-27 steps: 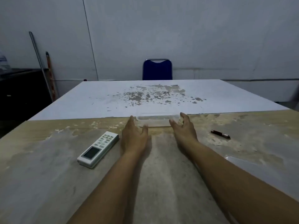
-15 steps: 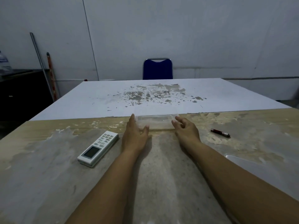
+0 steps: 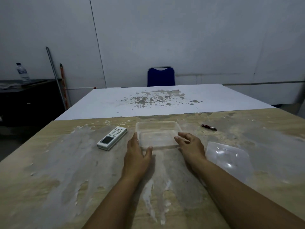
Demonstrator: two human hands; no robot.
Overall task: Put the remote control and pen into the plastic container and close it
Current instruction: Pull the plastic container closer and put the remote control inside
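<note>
A clear plastic container [image 3: 157, 128] stands open and empty on the worn table, in the middle. My left hand [image 3: 137, 152] lies against its near left corner, and my right hand [image 3: 189, 145] against its near right corner, both gripping its sides. The white remote control [image 3: 112, 138] lies to the left of the container, screen up. A dark pen [image 3: 208, 127] lies to the right, further back. The clear lid [image 3: 228, 156] rests flat on the table to the right of my right hand.
A white sheet [image 3: 165, 100] covers the far half of the table [image 3: 49, 171]. A blue chair [image 3: 160, 76] stands behind it at the wall. At the left are a dark cabinet [image 3: 28, 100] with a water bottle [image 3: 23, 72] and leaning poles [image 3: 55, 76].
Both hands have drawn the container toward me across the table. The view has tilted down, so the lid at the right shows more fully.
</note>
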